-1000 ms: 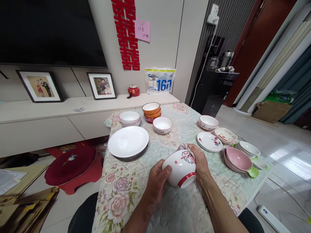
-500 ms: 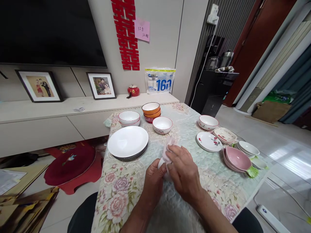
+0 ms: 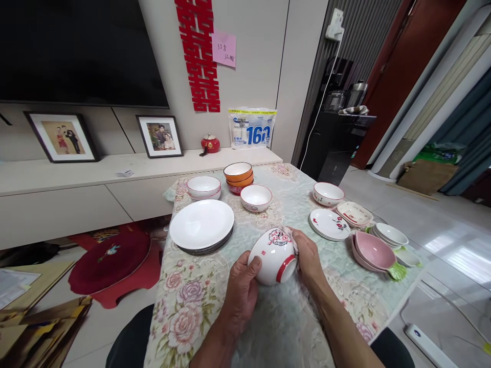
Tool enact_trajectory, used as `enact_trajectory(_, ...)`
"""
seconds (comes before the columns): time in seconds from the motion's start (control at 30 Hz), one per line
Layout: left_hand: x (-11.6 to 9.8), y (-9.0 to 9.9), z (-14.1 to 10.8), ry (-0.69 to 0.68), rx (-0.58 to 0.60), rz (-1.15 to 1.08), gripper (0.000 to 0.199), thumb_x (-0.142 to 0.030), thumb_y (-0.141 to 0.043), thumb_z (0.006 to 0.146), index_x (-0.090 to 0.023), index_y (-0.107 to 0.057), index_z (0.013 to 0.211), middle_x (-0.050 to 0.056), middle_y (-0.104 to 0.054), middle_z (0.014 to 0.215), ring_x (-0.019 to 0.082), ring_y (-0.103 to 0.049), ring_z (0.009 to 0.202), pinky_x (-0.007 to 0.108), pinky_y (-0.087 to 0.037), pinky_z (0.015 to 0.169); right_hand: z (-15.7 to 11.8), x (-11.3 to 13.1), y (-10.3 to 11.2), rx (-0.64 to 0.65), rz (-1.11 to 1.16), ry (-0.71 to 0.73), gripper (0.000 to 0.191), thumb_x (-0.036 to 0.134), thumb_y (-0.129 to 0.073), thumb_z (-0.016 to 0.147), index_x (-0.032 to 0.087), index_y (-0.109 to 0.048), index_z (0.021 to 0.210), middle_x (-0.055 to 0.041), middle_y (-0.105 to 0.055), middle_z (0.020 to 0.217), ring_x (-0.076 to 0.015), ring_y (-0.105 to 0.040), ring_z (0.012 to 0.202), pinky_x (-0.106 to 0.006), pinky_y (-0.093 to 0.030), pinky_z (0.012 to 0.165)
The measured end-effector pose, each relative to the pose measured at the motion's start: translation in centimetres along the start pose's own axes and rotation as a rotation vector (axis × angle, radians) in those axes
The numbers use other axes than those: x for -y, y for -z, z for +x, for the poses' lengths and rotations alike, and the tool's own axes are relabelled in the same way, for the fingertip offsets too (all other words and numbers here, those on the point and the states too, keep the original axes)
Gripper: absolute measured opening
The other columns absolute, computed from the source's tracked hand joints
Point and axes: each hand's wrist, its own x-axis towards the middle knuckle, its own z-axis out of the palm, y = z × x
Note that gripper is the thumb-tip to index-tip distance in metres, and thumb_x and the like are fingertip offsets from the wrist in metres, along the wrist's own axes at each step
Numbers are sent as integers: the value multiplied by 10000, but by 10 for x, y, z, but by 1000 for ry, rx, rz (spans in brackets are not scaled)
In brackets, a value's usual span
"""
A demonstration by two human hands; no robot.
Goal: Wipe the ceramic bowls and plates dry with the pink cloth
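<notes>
The left hand is clamped on the left side of a bowl, its thumb lying along the outer wall. The bowl is tipped over above the tablecloth, between the two hands, its red foot turned right and toward the person. The right hand closes round a cloth at the bowl's right side; much of the cloth is hidden, but it seems to press against the bowl. White plates stand stacked to the left, flowered plates to the right.
</notes>
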Motion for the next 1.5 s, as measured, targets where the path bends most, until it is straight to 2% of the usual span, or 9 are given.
enact_trajectory(0.13, -1, -3, -2, -18, 42, -12, 310, -367, -753, 752, -156, -711, 976, 72, -733, 891, 225, -648, 860, 328, -479, 797, -20, 18, -11, -28, -351, 394, 362, 330, -460, 948, 187, -666, 1209, -114, -656, 1255, -267, -586, 1178, -463, -456, 1027)
enact_trajectory(0.23, -1, -4, -5, -17, 61, 25, 310, -363, -766, 734, -176, -717, 975, 62, -726, 920, 220, -640, 861, 325, -472, 801, -39, 36, -21, 88, -580, 732, 422, 183, -477, 914, 195, -585, 1323, -129, -596, 1339, -273, -515, 1281, -509, -416, 1082)
enact_trajectory(0.33, 0, -2, -7, -22, 66, 70, 323, -348, -786, 704, -196, -716, 979, 40, -711, 897, 205, -628, 820, 314, -464, 777, -45, 45, -23, 238, -678, 907, 468, 127, -503, 875, 196, -569, 1333, -123, -598, 1341, -286, -499, 1301, -552, -373, 1111)
enact_trajectory(0.47, 1, 0, -6, 2, 95, 44, 242, -356, -753, 741, -162, -703, 877, 26, -691, 785, 159, -582, 697, 296, -457, 732, -29, 42, -9, 294, -508, 729, 386, 218, -480, 928, 221, -614, 1289, -105, -612, 1323, -265, -517, 1277, -496, -417, 1076)
enact_trajectory(0.73, -3, 1, -2, 25, 27, -85, 329, -352, -756, 735, -153, -720, 994, 90, -746, 925, 252, -659, 918, 351, -492, 830, 0, 5, -3, 121, 387, -145, 368, 448, -603, 835, 190, -693, 1080, -86, -739, 1055, -273, -674, 1014, -411, -529, 886)
enact_trajectory(0.9, -3, 2, -3, 45, 83, -121, 369, -365, -726, 766, -159, -705, 1072, 107, -739, 1039, 267, -655, 979, 353, -489, 847, -1, 5, -10, 59, 628, -337, 270, 412, -668, 765, 188, -691, 914, -56, -743, 871, -238, -693, 803, -349, -555, 720)
enact_trajectory(1.07, -3, 1, -5, 104, 196, 35, 367, -356, -749, 756, -122, -694, 1034, 106, -740, 926, 223, -651, 854, 304, -475, 758, 1, 9, 0, -28, 525, -278, 279, 422, -748, 711, 178, -686, 831, -19, -706, 739, -188, -633, 659, -291, -507, 623)
enact_trajectory(1.3, -4, 8, -1, 134, 139, 149, 313, -325, -840, 651, -135, -617, 762, 12, -674, 693, 103, -527, 596, 218, -381, 577, -1, 9, 5, 29, 238, -127, 328, 479, -720, 754, 187, -706, 902, -34, -714, 746, -199, -625, 651, -287, -467, 599)
enact_trajectory(1.5, 2, 13, 3, 67, 126, 72, 280, -302, -812, 685, -138, -632, 824, -4, -646, 694, 112, -531, 614, 235, -397, 602, -22, 28, 2, 155, -292, 486, 260, 322, -536, 918, 219, -702, 1089, -87, -694, 1129, -271, -596, 1103, -424, -449, 957)
